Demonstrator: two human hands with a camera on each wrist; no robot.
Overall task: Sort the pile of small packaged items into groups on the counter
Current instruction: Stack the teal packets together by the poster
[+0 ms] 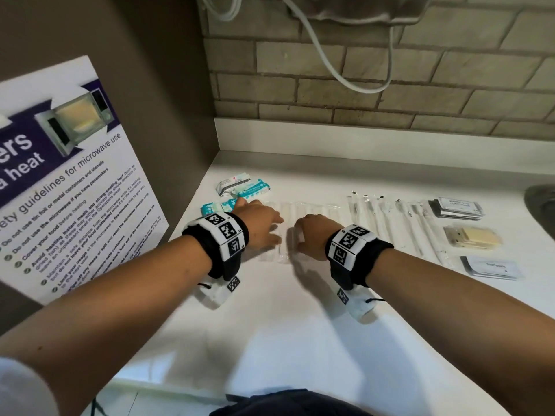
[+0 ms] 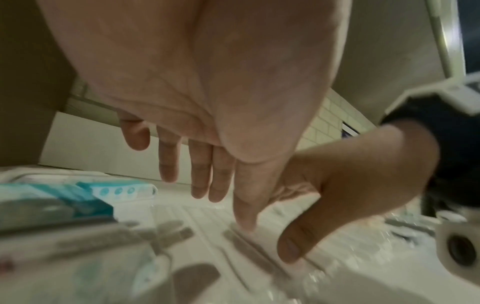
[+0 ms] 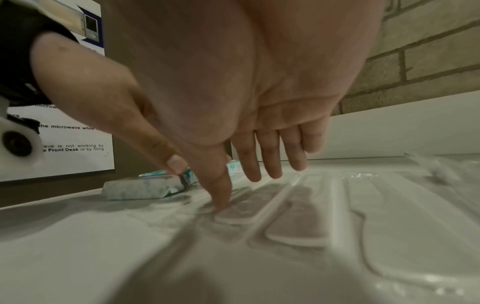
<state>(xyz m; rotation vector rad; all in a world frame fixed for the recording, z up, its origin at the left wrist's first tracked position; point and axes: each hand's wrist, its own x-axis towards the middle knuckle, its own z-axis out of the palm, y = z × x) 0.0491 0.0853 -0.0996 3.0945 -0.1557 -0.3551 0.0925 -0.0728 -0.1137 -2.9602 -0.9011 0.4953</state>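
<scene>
A row of clear-wrapped white flat sticks [image 1: 313, 208] lies side by side on the white counter [image 1: 285, 325]. Both hands sit low over the near end of this row. My left hand [image 1: 264, 228] has straight fingers, and its thumb touches a wrapper [image 2: 207, 226] in the left wrist view. My right hand [image 1: 312, 235] is beside it, fingers straight, one fingertip [image 3: 221, 197] pressing a wrapped stick [image 3: 293, 218]. Neither hand holds anything. Teal-and-white wipe packets [image 1: 244, 187] lie just behind the left hand, with more [image 1: 214, 208] at its left.
To the right lie long clear-wrapped sticks [image 1: 390, 223], a stack of black sachets [image 1: 456, 209], a tan packet [image 1: 473, 239] and a grey sachet [image 1: 492, 268]. A sink edge [image 1: 540, 205] is at far right. A microwave poster [image 1: 60, 175] stands left, a brick wall [image 1: 360, 85] behind.
</scene>
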